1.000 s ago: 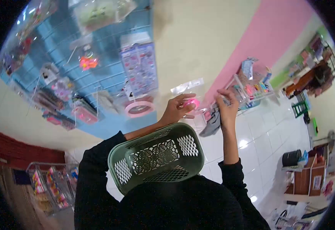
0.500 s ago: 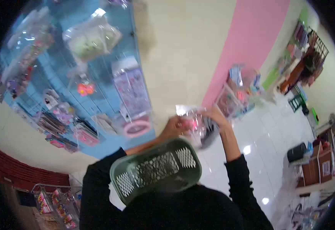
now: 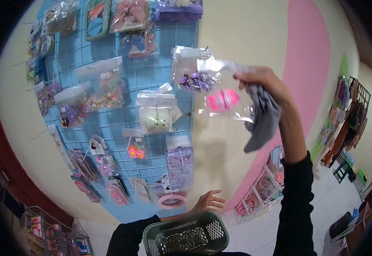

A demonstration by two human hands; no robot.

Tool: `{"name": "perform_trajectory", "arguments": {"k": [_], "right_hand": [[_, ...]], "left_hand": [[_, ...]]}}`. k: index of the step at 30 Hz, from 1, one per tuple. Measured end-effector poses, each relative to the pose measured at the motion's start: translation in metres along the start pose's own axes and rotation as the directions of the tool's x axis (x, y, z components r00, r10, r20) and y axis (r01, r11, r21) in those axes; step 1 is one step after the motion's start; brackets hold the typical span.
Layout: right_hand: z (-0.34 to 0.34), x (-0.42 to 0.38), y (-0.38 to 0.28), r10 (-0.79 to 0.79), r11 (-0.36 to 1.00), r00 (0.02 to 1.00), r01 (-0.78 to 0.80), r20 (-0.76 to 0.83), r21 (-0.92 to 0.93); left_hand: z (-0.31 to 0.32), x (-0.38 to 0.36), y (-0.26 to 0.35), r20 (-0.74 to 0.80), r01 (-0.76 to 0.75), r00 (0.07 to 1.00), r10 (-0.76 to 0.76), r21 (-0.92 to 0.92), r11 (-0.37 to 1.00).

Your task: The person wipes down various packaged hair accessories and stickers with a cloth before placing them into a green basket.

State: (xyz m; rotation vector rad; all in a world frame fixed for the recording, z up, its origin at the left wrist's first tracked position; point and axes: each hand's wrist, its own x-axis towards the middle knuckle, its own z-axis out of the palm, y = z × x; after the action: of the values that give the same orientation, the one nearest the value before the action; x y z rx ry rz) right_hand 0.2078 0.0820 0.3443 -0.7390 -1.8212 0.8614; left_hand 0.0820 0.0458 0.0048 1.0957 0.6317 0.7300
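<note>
Raised at the right of centre, my right hand (image 3: 265, 83) grips the top of a clear plastic packet with a pink item (image 3: 223, 100) inside. A grey cloth (image 3: 265, 119) hangs from the same hand. The packet overlaps the edge of a hanging packet of purple items (image 3: 196, 81). Lower down, my left hand (image 3: 209, 202) has its fingers apart and holds nothing. It is just above the green basket (image 3: 186, 215), whose handle or support is hidden.
A blue wire rack (image 3: 109, 128) on the left wall carries several packets on hooks. Beside the pink wall stripe (image 3: 307, 47) stands a white wire shelf (image 3: 260, 190) on the floor. Another stocked rack (image 3: 51, 234) is at the lower left. Accessories hang at the far right.
The view has shifted up. My right hand has risen with the packet and grey cloth, towards the hooks. My left hand has let go of the packet and is now lower, near the basket.
</note>
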Motion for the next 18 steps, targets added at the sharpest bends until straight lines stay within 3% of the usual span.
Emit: {"name": "perform_trajectory", "arguments": {"k": [6, 13, 15, 18], "right_hand": [[0.004, 0.042, -0.01, -0.028, 0.997, 1.0, 0.029, -0.009, 0.065], [0.003, 0.059, -0.006, 0.068, 0.994, 0.998, -0.067, -0.001, 0.084], [0.003, 0.062, -0.006, 0.105, 0.993, 0.994, -0.106, 0.016, 0.058], [0.007, 0.067, -0.006, 0.043, 0.996, 0.998, -0.047, 0.05, 0.08]], "left_hand": [[-0.013, -0.008, -0.004, -0.027, -0.07, 0.997, 0.07, -0.001, 0.998], [-0.018, -0.009, -0.006, 0.0, -0.141, 0.99, 0.142, 0.11, 0.984], [-0.021, -0.005, -0.006, -0.008, -0.04, 0.999, 0.039, -0.042, 0.998], [-0.017, -0.005, -0.004, -0.044, -0.008, 0.999, 0.007, -0.039, 0.999]]}}
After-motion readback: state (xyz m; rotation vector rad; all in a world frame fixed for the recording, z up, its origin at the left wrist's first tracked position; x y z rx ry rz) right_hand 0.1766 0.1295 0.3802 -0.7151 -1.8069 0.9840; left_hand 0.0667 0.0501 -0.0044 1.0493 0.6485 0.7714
